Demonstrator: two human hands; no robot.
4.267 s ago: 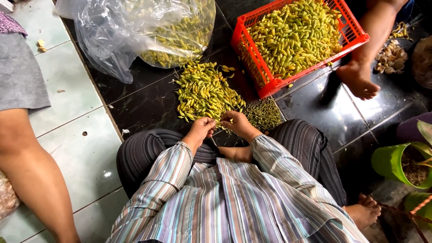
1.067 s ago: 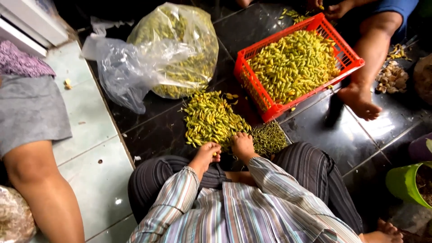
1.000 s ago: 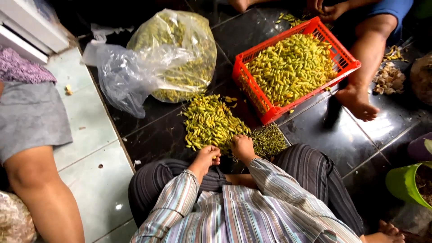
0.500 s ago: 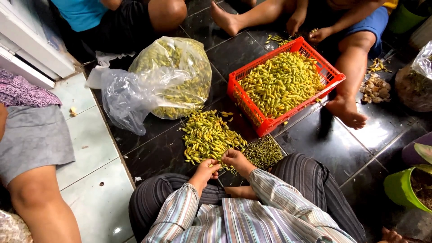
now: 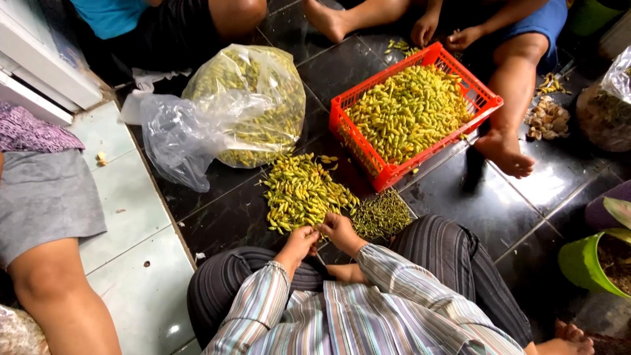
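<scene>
Head view: left hand (image 5: 301, 238) and right hand (image 5: 338, 230) pinch one small yellow-green chili at the loose floor pile (image 5: 299, 192); destemming seems underway.

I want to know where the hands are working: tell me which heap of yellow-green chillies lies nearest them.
The loose pile on the dark floor, right before the left hand and right hand. The others sit farther off, inside the red crate and the clear plastic bag.

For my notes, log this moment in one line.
left hand: at chili pile | right hand: at pile edge | red basket: full
</scene>
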